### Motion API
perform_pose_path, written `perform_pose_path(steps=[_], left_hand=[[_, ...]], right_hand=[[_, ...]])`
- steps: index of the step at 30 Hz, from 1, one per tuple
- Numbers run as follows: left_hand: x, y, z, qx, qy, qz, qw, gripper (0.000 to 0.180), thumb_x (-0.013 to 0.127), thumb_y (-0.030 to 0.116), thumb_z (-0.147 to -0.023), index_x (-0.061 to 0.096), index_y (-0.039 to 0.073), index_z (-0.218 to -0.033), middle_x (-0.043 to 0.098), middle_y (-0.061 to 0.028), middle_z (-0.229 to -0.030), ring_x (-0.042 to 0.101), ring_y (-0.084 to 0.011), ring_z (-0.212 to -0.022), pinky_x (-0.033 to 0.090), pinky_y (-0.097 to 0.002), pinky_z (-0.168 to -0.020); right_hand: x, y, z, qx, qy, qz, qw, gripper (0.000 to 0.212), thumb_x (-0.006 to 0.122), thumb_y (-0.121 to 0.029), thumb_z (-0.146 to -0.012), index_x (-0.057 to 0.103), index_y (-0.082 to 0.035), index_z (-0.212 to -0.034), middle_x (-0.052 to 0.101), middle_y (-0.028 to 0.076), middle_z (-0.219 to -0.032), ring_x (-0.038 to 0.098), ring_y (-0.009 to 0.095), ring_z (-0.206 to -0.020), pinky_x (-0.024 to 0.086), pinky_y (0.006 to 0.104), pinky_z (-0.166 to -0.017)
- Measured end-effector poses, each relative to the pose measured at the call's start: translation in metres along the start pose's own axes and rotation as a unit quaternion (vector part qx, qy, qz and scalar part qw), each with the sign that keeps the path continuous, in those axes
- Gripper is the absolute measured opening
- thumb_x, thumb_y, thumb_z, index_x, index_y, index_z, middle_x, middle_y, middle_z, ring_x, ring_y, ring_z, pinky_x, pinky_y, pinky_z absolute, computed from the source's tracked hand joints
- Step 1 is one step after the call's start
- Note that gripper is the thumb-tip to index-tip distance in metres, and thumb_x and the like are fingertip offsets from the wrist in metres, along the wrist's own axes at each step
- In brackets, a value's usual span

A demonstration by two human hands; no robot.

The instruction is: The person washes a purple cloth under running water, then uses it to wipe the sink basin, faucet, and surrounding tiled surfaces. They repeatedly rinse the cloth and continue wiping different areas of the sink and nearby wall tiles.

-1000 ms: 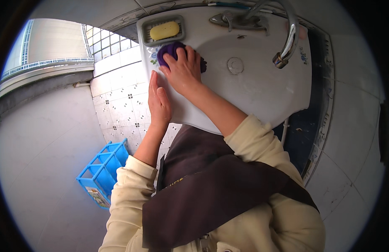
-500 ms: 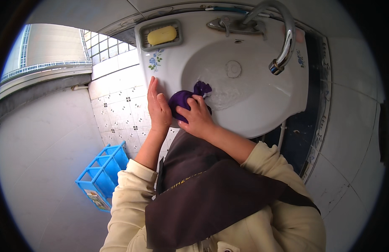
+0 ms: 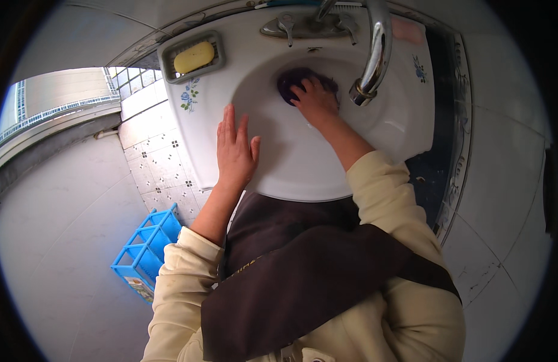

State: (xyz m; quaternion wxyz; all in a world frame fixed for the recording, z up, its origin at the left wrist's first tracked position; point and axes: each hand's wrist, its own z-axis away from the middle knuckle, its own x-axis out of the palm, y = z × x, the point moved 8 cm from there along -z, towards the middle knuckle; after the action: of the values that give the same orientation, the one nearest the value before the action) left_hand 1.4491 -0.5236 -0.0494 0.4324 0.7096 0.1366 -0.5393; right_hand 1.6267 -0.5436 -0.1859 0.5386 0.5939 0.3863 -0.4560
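A dark purple cloth [image 3: 287, 83] lies bunched at the bottom of the white sink [image 3: 197, 136], over the spot where the drain is. My right hand [image 3: 318, 104] reaches down into the bowl and grips the cloth from above, its fingers bent over it. The cloth's underside and far edge are hard to make out. Over the left part of the bowl, near the rim, my left hand [image 3: 236, 148] is open with its fingers stretched out. Nothing is in it, and it is well apart from the cloth.
A curved chrome faucet [image 3: 375, 63] arches over the bowl, just right of my right hand. On the sink's back left corner sits a grey soap dish [image 3: 168, 69] holding yellow soap [image 3: 194, 57]. A pinkish bar [image 3: 406, 31] lies back right. A blue plastic rack [image 3: 149, 244] stands lower left.
My right hand has carried the purple cloth from the bowl's near left rim away to its bottom by the drain. The left hand has parted from it and moved slightly nearer me.
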Motion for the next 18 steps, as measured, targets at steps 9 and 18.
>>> perform_pose_path(steps=[9,18], left_hand=[[0.021,0.015,-0.011,-0.022,0.002,0.016,1.0,0.03,0.054,0.017,-0.078,0.052,0.001,-0.103,0.04,-0.0154,-0.125,0.045,-0.0316,-0.105,0.035,-0.0392,-0.091],[0.017,0.009,-0.005,-0.037,0.002,0.028,0.999,0.028,0.054,0.015,-0.078,0.052,0.002,-0.103,0.041,-0.0152,-0.123,0.046,-0.0313,-0.102,0.036,-0.0381,-0.088]], right_hand=[[0.03,0.1,0.02,0.364,0.047,-0.478,0.798,0.033,0.049,-0.019,-0.081,0.042,0.003,-0.105,0.046,0.023,-0.106,0.046,0.037,-0.097,0.036,0.0405,-0.085],[-0.067,0.051,-0.016,0.419,0.156,-0.575,0.685,0.05,0.055,-0.026,-0.08,0.037,-0.003,-0.121,0.033,0.022,-0.12,0.037,0.036,-0.107,0.034,0.0427,-0.088]])
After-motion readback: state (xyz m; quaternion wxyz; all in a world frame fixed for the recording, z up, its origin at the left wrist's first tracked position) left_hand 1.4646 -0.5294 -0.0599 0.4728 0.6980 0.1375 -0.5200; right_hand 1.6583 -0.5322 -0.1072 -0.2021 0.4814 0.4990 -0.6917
